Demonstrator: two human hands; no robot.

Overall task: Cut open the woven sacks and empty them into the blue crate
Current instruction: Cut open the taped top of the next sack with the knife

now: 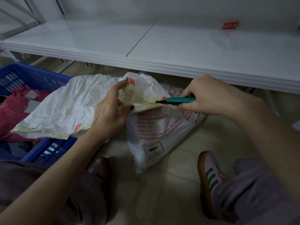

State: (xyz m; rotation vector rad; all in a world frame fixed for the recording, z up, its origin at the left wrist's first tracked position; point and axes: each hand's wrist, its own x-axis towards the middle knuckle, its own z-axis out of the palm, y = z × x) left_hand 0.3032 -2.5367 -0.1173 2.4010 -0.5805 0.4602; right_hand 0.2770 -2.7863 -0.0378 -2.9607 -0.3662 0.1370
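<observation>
A white woven sack with red printing lies on the tiled floor between my feet. My left hand grips its taped top edge and holds it up. My right hand grips a teal utility knife, whose dark blade tip lies against the sack's edge, pointing left. A second white sack, crumpled and flat, is draped over the blue crate at the left.
Pink plastic bags lie inside the crate. A low white shelf runs across the back, with a red tag on it. My two pink shoes stand on the beige floor tiles.
</observation>
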